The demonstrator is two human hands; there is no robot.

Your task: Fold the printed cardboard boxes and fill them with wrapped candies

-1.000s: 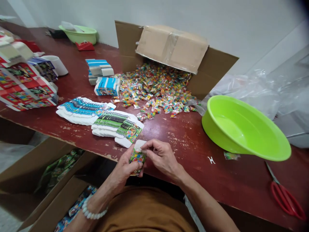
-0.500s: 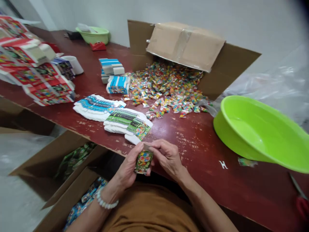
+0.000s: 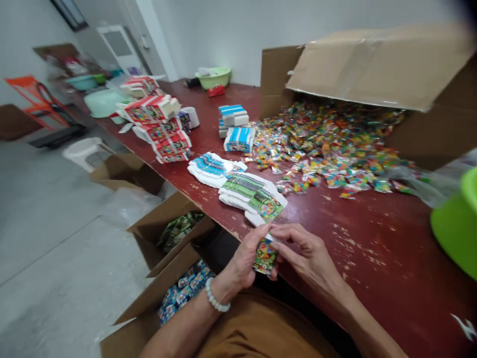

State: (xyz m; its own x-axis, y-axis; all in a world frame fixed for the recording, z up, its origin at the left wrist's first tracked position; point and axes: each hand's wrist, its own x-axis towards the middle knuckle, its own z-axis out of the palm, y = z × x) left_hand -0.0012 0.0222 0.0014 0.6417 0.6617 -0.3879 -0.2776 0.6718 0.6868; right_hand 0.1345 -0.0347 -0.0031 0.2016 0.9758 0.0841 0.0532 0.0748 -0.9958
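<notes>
My left hand [image 3: 244, 258] is wrapped round a small green printed carton [image 3: 265, 256], held upright over the table's front edge. At the carton's top end, the thumb and fingers of my right hand [image 3: 309, 251] pinch the pale flap. Just beyond my hands lies a fanned stack of flat green cartons [image 3: 248, 191], overlapping a similar row of flat blue cartons [image 3: 210, 169]. Small clear packets of colourful candy [image 3: 328, 144] are heaped behind them, spilling from a cardboard box [image 3: 335, 69] on its side.
Bundled blue cartons [image 3: 239, 139] and stacked red bundles [image 3: 171, 144] stand farther left on the dark red table [image 3: 357, 238]. A bright green basin [image 3: 456, 219] is at right. Below the front edge, open boxes hold green packs [image 3: 181, 231] and blue packs [image 3: 186, 288].
My view has swung left, so the scene sits farther right and more floor shows. Both hands stay on the green carton, the right one still at its top flap.
</notes>
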